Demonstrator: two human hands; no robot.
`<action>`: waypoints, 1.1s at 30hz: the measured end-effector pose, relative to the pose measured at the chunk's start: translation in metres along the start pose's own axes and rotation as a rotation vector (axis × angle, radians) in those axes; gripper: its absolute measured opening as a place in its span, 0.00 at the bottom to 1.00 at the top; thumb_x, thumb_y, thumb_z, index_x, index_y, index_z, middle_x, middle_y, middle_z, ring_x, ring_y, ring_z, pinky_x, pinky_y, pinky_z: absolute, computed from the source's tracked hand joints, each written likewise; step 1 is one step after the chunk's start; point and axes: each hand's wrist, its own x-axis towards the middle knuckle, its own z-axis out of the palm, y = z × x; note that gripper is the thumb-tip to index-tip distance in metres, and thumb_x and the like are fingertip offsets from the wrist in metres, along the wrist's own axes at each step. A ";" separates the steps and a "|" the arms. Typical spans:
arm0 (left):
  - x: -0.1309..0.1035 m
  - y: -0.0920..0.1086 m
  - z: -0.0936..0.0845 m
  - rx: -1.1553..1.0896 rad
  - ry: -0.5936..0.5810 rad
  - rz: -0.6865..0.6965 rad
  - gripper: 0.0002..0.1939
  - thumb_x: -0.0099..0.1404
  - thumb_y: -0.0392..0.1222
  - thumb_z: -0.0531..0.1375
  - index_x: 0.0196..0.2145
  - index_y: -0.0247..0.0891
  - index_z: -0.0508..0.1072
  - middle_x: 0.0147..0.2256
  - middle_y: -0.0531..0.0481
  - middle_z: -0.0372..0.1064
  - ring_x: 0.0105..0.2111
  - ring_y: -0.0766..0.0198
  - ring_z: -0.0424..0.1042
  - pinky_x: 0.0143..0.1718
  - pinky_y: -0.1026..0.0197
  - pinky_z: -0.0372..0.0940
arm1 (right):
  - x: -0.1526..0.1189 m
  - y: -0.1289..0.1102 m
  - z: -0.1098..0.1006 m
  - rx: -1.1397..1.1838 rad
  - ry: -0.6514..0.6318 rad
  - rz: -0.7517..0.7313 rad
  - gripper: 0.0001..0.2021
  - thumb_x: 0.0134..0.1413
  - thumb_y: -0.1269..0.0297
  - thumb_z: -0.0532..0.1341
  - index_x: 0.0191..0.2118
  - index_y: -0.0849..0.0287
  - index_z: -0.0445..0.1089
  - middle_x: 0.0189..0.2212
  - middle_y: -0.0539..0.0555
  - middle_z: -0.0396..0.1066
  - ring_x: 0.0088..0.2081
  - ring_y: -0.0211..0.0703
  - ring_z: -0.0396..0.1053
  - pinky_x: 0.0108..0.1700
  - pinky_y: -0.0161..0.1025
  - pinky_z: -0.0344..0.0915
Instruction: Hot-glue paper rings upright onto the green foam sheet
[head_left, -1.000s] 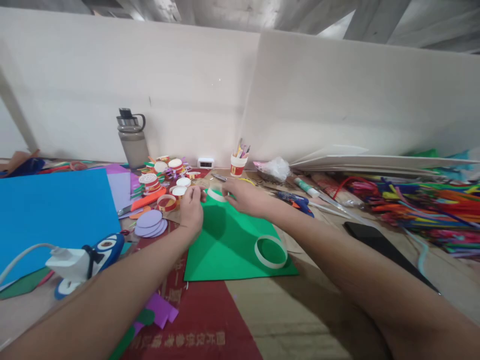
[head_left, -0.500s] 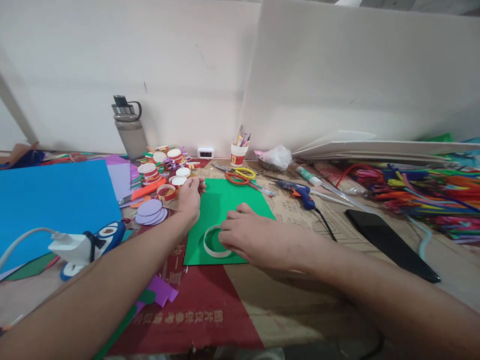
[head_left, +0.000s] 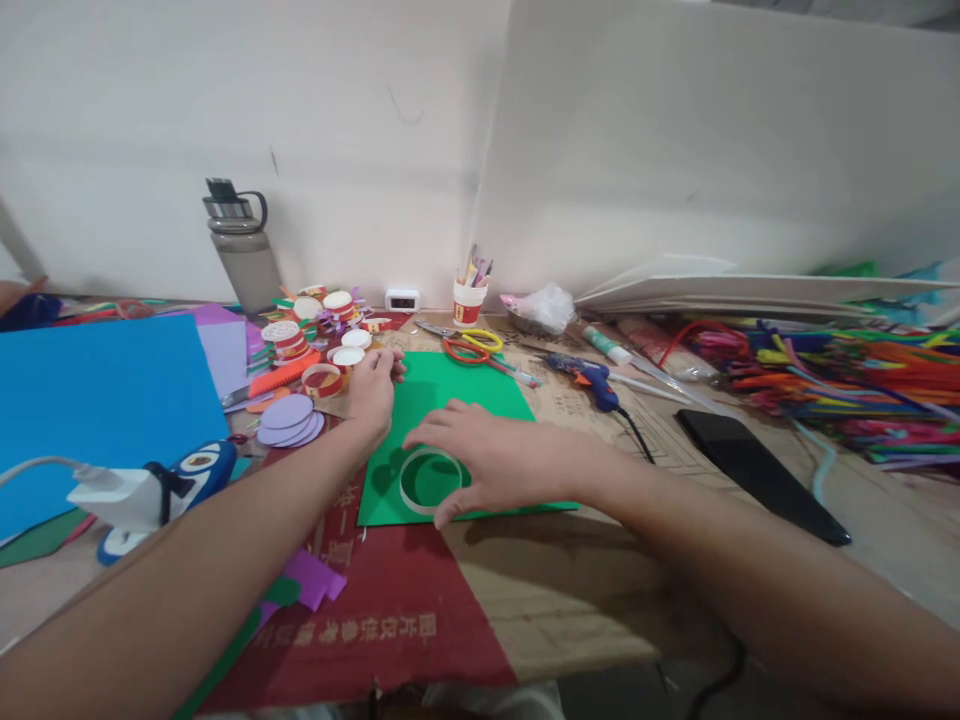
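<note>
Right hand (head_left: 495, 455): digits spread about the white ring (head_left: 406, 485) on the green sheet (head_left: 457, 385). Left hand (head_left: 373, 390), farther left: fingers curled, pinch indeterminable. Nearside of right grip: red cardboard (head_left: 420, 565), printed 图片仅供参考.

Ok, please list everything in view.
green sheet: one, green, centre
ring: one, white, on green sheet
scissors: count unclear, yellow and orange, back
glue gun: one, blue, right
phone: one, black, right
pen cup: one, white and red, by wall
clock: one, white, by wall
bottle: one, grey, back left
blue sheet: one, blue, left
discs: several, lilac, left
cup pieces: several, red and white, left
knife: one, orange, left
plug: one, white, left
pipe cleaners: many, mixed, right
boards: several, white, back right
left hand: one, bare, near green sheet
right hand: one, bare, around ring's right side
</note>
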 end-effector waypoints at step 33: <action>-0.104 0.089 0.013 0.278 -0.736 1.005 0.15 0.70 0.40 0.51 0.27 0.40 0.71 0.24 0.52 0.69 0.25 0.66 0.68 0.30 0.61 0.62 | 0.010 0.053 -0.010 0.140 0.389 0.291 0.06 0.57 0.68 0.62 0.40 0.60 0.74 0.37 0.53 0.77 0.36 0.41 0.72 0.40 0.37 0.66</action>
